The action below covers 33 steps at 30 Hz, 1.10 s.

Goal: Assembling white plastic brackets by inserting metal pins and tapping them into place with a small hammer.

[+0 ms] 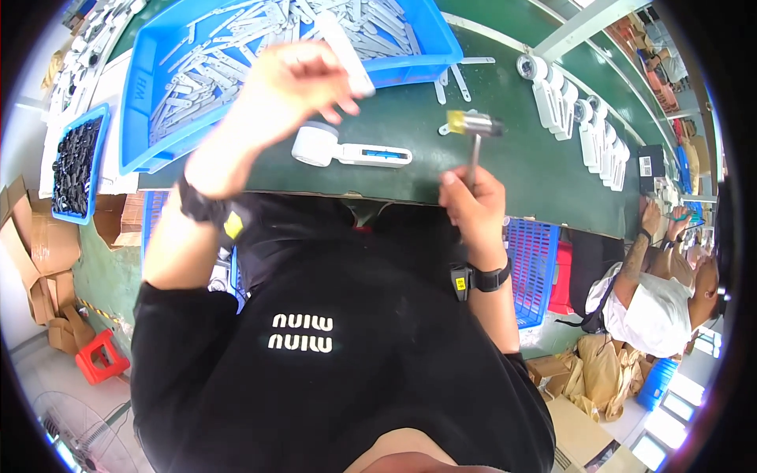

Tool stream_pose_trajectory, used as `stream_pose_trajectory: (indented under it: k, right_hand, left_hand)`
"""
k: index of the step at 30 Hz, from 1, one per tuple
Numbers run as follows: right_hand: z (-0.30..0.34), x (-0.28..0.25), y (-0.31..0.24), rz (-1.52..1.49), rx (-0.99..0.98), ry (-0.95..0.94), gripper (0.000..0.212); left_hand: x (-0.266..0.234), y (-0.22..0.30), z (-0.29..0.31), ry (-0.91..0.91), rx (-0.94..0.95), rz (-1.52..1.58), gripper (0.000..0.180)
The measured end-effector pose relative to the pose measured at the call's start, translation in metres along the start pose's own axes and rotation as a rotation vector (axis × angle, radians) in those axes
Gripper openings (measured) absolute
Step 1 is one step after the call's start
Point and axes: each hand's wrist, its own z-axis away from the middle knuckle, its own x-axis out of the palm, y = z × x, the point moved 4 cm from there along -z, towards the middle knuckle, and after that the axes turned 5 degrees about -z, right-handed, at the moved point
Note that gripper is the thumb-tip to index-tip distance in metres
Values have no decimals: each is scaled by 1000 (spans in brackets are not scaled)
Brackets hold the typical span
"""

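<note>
Right hand (477, 209) is closed around the handle of a small mallet (474, 126), whose yellow-and-dark head is blurred and points away from the person. Left hand (296, 83) is partly curled and appears to pinch a pale strip (347, 59) along its fingers, though glare hides the exact contact; both are raised near the close side of the blue bin (414, 71).

Between the hands, a white device (352, 153) lies on the green bench (402, 112), round head leftward, long handle rightward. It sits just nearer the person than the left fingertips and is apart from the right hand. Its shell looks light, stiff and smooth, perhaps a little slippery; the handle's sides seem the sensible place to take hold. The strip looks thin and rigid, best held by its edges. The mallet is probably head-heavy, suiting a firm grip on its shaft.
</note>
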Motion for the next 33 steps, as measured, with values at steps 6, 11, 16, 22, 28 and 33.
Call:
stream_pose_trajectory:
  k: [6, 11, 16, 22, 28, 33]
  right_hand:
    - [-15, 71, -36, -316, -10, -224, 29]
    - [-21, 88, -25, -403, 68, -214, 22]
    - [-30, 64, -19, -98, 19, -41, 13]
    - [-41, 61, -16, 274, 21, -34, 17]
    - [-41, 63, -18, 333, 73, -11, 18]
    - [-42, 63, -20, 424, 88, -12, 16]
  left_hand:
    - [69, -14, 47, 223, 363, -77, 13]
    - [51, -3, 58, 287, 497, -418, 17]
    - [30, -16, 62, 163, 517, -685, 33]
    - [34, -39, 60, 190, 540, -770, 45]
    - [33, -61, 52, 19, 405, -723, 31]
    - [31, -70, 53, 132, 565, -571, 21]
